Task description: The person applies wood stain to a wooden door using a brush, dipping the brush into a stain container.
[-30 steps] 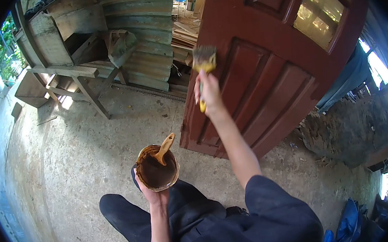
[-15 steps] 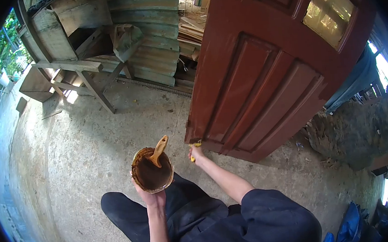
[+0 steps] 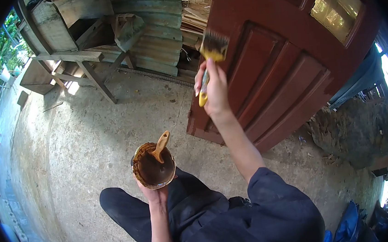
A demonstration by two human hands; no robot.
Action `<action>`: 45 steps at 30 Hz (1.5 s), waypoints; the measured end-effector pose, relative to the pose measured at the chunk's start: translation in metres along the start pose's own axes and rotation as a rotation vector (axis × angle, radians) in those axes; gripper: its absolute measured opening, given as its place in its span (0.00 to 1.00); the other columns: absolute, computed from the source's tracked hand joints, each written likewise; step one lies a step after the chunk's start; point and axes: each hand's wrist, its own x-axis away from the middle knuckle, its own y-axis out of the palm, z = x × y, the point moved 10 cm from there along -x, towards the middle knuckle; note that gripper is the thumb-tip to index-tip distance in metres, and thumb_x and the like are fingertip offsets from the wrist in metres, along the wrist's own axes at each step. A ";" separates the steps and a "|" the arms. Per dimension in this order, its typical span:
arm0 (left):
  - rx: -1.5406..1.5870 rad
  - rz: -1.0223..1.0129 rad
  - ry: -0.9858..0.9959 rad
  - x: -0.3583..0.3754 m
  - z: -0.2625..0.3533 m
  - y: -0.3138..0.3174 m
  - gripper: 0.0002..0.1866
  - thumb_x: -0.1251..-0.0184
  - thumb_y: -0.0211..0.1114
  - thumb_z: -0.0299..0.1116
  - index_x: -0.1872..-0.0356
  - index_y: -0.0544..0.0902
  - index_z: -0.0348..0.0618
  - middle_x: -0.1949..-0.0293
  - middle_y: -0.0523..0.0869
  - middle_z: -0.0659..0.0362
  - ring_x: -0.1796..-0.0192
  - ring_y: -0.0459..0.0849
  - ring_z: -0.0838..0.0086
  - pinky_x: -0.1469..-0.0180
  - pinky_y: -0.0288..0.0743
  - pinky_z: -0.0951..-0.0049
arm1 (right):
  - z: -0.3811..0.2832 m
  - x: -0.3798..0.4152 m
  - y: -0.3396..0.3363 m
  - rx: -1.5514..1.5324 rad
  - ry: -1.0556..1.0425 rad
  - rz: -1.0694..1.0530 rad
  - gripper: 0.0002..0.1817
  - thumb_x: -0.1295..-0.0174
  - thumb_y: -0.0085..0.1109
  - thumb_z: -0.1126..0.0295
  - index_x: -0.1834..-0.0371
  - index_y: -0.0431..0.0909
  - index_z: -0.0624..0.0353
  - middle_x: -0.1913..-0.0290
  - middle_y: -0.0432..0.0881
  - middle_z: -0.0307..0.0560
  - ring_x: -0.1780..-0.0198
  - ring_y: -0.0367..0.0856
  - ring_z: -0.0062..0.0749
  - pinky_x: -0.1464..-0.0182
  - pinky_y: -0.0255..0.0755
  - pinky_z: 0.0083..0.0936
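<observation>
My left hand [image 3: 154,192] holds a round paint container [image 3: 155,174] from below, above my knees. Brown liquid lies inside it, and a second brush with a wooden handle [image 3: 162,144] leans in it. In my right hand [image 3: 214,84] is a yellow-handled paintbrush [image 3: 214,47], its dark bristles pointing up at the left edge of a reddish-brown panelled door [image 3: 264,82]. The bristles are slightly blurred, and whether they touch the door I cannot tell. My fingers are closed around the brush handle.
A wooden trestle [image 3: 91,77] stands at the upper left before a corrugated metal sheet [image 3: 159,36]. Concrete floor [image 3: 90,144] lies around my legs. A worn board [image 3: 361,129] is at the right, blue plastic [image 3: 348,225] at the lower right.
My right hand has moved up with the yellow brush, from the door's lower left corner to higher along its left edge. The view has shifted slightly; my left hand still holds the container.
</observation>
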 end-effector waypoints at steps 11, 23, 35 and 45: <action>0.035 -0.021 -0.017 -0.001 -0.008 -0.003 0.33 0.14 0.46 0.60 0.23 0.72 0.48 0.33 0.83 0.48 0.43 0.90 0.46 0.65 0.92 0.41 | 0.136 0.038 -0.129 0.255 0.012 0.140 0.24 0.15 0.50 0.45 0.64 0.74 0.53 0.84 0.72 0.36 0.87 0.68 0.19 0.86 0.61 0.20; -0.038 -0.030 -0.002 0.002 0.000 -0.010 0.35 0.15 0.47 0.61 0.21 0.71 0.47 0.30 0.82 0.46 0.40 0.89 0.43 0.63 0.93 0.42 | 0.366 0.159 -0.254 0.760 0.417 0.276 0.28 0.14 0.46 0.44 0.68 0.73 0.55 0.87 0.73 0.39 0.89 0.73 0.26 0.86 0.62 0.28; 0.000 -0.061 0.002 0.004 0.009 -0.004 0.36 0.16 0.49 0.61 0.20 0.69 0.47 0.28 0.80 0.46 0.37 0.88 0.44 0.61 0.95 0.44 | 0.288 0.103 -0.188 0.376 0.706 0.613 0.17 0.15 0.50 0.57 0.59 0.76 0.57 0.70 0.79 0.40 0.81 0.76 0.27 0.81 0.70 0.32; 0.003 -0.081 0.035 0.003 0.009 -0.011 0.37 0.18 0.58 0.59 0.18 0.68 0.49 0.27 0.78 0.45 0.31 0.81 0.32 0.60 0.96 0.49 | 0.068 0.007 -0.056 0.498 -0.106 0.111 0.27 0.12 0.46 0.47 0.67 0.72 0.57 0.85 0.71 0.36 0.86 0.69 0.19 0.83 0.62 0.21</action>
